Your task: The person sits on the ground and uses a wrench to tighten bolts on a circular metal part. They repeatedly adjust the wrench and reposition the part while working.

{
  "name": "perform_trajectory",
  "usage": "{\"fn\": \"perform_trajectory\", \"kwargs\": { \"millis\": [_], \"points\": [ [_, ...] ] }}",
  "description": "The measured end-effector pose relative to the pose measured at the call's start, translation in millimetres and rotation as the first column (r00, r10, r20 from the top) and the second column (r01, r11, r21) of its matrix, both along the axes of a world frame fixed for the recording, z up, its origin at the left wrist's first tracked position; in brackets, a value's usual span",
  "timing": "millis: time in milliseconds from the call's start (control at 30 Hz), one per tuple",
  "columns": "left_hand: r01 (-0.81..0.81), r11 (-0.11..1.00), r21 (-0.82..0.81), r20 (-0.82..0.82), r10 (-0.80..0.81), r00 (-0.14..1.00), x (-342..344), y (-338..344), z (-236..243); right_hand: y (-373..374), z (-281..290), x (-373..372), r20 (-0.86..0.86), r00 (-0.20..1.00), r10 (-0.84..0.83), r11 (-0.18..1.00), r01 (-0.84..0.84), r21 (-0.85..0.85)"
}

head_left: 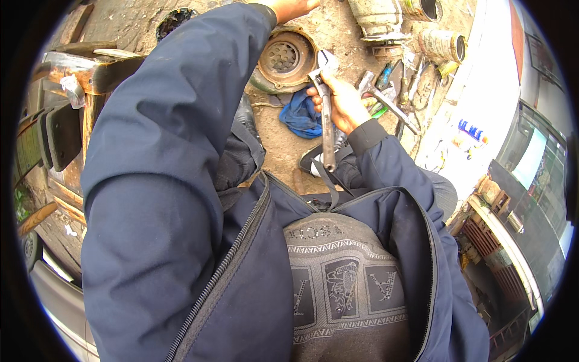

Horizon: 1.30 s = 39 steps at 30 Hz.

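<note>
Gripping wrench (326, 114) near its head, right hand (345, 104) likely supports the heavier end. Left hand (292, 8) cropped; grip cannot be told.

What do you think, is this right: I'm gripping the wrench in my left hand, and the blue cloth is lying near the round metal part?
Not quite: the wrench is in your right hand, not your left, as the head view shows. The blue cloth does lie near the round metal part.
</note>
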<state>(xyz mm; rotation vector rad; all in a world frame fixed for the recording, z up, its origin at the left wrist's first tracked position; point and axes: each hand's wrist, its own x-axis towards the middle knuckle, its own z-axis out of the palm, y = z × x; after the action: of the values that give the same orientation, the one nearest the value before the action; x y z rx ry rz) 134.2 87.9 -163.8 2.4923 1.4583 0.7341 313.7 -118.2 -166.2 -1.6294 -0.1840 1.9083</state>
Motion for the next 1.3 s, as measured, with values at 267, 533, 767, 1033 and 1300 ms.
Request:
{"fn": "perform_trajectory", "kwargs": {
  "millis": [267, 533, 767, 1033, 1300],
  "points": [
    [0.019, 0.998, -0.065, 0.011, -0.019, 1.0, 1, 0, 0, -6, -6, -22, -0.008, 0.984, -0.178, 0.983, 0.178, 0.034],
    [0.027, 0.999, 0.027, 0.015, -0.027, 1.0, 0, 1, -4, 6, -11, -22, -0.09, 0.97, -0.224, 0.974, 0.225, -0.003],
    [0.005, 1.0, -0.024, 0.047, -0.003, 0.999, 4, 2, -7, 9, -15, 9, 0.084, 0.993, 0.089, 0.996, -0.09, 0.01],
    [0.004, 1.0, -0.003, -0.028, -0.004, 1.0, 2, 1, 3, 160, 65, 35, 0.944, -0.32, 0.08, -0.436, -0.863, -0.256],
    [0.022, 0.996, 0.088, -0.056, -0.017, 0.998, 3, 1, 3, 143, 99, -27, 0.646, -0.634, -0.425, -0.52, -0.413, -0.748]
  ]
}}
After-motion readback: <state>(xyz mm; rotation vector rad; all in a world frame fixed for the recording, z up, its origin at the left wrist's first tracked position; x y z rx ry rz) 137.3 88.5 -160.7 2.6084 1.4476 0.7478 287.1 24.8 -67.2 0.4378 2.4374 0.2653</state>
